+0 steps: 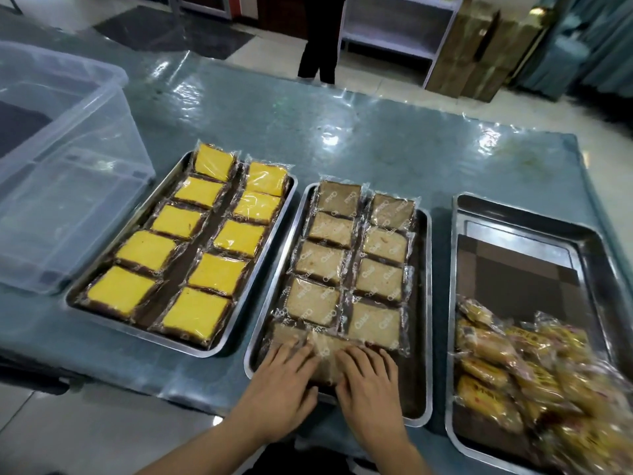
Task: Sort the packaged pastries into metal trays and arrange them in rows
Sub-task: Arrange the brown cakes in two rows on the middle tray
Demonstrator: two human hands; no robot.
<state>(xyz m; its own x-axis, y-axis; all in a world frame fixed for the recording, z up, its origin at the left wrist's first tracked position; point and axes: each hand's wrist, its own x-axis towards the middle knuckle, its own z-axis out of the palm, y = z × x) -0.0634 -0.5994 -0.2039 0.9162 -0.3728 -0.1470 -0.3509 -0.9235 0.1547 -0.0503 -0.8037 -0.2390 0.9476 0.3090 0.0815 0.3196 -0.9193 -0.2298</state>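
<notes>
In middle tray (423, 303): pale-brown wrapped pastries (342, 255).

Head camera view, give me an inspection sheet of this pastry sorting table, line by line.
Surface: glossy blue-grey plastic-covered table.
Job's things: left metal tray, ten yellow wrapped cakes in two rows; middle metal tray, pale brown wrapped cakes in two rows; right metal tray, heaped orange-wrapped pastries at its near end.
Clutter: clear plastic bin, far left.
Hands: left hand and right hand press flat on the nearest brown cake.
Cables: nothing seen.
Surroundings: person's dark-trousered legs, white shelf unit.
</notes>
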